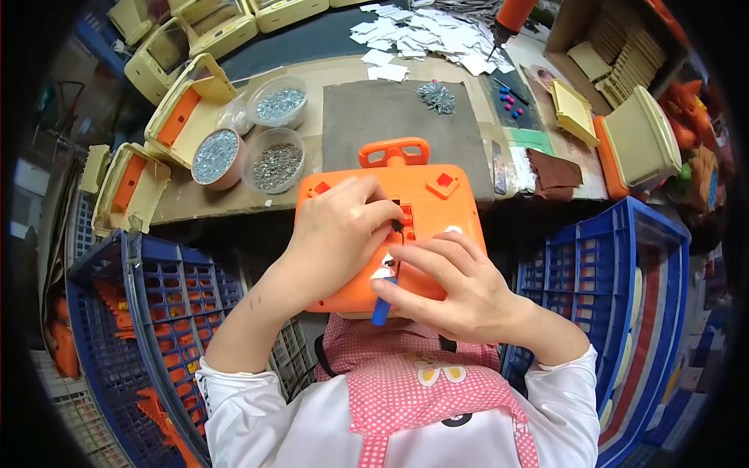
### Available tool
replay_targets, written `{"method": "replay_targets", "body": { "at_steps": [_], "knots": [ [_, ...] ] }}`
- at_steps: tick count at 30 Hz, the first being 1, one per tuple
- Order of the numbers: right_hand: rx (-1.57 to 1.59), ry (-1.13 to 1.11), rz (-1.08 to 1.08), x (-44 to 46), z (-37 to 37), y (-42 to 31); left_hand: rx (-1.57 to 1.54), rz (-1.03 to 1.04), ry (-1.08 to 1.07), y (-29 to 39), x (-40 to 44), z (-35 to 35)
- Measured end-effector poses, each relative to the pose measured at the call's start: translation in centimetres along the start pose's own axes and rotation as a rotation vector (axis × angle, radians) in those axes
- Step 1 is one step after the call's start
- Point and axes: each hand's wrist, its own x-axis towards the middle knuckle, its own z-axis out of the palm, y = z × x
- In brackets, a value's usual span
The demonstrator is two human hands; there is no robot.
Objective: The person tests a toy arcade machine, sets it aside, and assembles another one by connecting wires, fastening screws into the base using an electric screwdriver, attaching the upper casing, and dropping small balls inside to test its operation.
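An orange plastic toy case (351, 285) with a loop handle (395, 150) lies before me, between my body and the bench edge. My left hand (343, 222) rests on its left half, thumb and fingers pinched on a small black cord end (398, 226) beside the recess in the middle. My right hand (452, 285) lies over the lower right, its thumb against a blue pen-like stick (381, 304) and its index fingertip near the black cord. The cord runs between the two hands. Both palms hide part of the case.
Tubs of screws (275, 160) and metal pins (279, 103) stand left on the bench. A screw pile (435, 97) lies on the grey mat (359, 117). White cards (421, 35) and a hanging orange screwdriver (512, 15) are behind. Blue crates (573, 273) flank me.
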Motion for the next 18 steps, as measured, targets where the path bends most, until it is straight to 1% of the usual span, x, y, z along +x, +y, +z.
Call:
{"method": "replay_targets", "body": {
  "at_steps": [1, 3, 4, 5, 7, 10, 11, 14, 16, 18],
  "knots": [
    [-0.009, 0.027, -0.017, 0.1, 0.2, 0.0, 0.016, 0.041, 0.03, -0.2, -0.2, 0.0],
    [-0.013, 0.052, -0.043, 0.1, 0.8, 0.1, 0.055, 0.059, 0.03, -0.3, -0.5, 0.1],
    [-0.013, 0.103, -0.029, 0.0, 1.3, 0.1, 0.09, 0.085, 0.025, -0.3, -0.7, 0.2],
    [-0.014, 0.154, -0.013, -0.2, 1.7, 0.1, 0.091, 0.078, 0.028, -0.3, -0.8, 0.2],
    [0.02, 0.166, 0.004, -0.8, 1.9, 0.4, 0.102, 0.065, 0.02, 0.0, -0.8, 0.1],
    [0.231, 0.31, 0.114, -1.2, 1.5, 0.6, 0.08, 0.025, 0.02, 0.3, -0.9, 0.2],
    [0.232, 0.308, 0.115, -1.2, 1.4, 0.6, 0.078, 0.023, 0.019, 0.3, -0.8, 0.1],
    [0.373, 0.359, 0.223, -1.2, 1.5, 0.4, 0.055, 0.033, 0.007, 0.2, -0.8, -0.1],
    [0.375, 0.357, 0.224, -1.3, 1.4, 0.5, 0.092, 0.098, -0.078, 0.1, -0.8, -0.1],
    [0.375, 0.354, 0.223, -1.6, 1.1, 0.7, 0.064, 0.127, -0.1, -0.2, -0.8, -0.4]
  ]
}}
